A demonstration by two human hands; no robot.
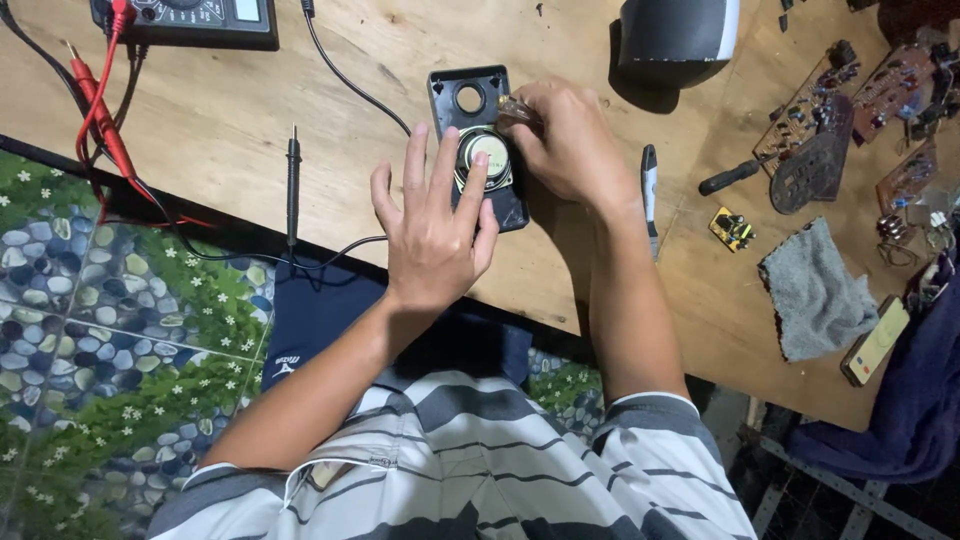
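- The left hand [432, 225] lies flat and open, fingers spread, pressing on the lower part of the black panel [478, 140] and the rim of the round speaker [487, 155] set in it; it grips nothing.
- The right hand [570, 145] is closed around a screwdriver [518, 110] with a clear amber handle, held at the speaker's upper right edge. The tip is hidden under the fingers.
- The panel lies face down on the desk [250, 110], near the middle, with a round hole above the speaker.
- Risk, as I judge it: the blade could slip off a screw and stab the speaker's thin cone or the left fingertips just beside it, since both sit close to the tool.
- The flat hand only pins the panel by pressure; on smooth wood the hard plastic could skate or twist under turning force.
- The black probe lead [293, 175] and its wire run near the left wrist and could snag.
- Materials: glossy moulded plastic panel, rectangular with rounded corners; shiny metal speaker back; worn, scuffed plywood desk; a soft grey cloth [815, 290] well to the right.
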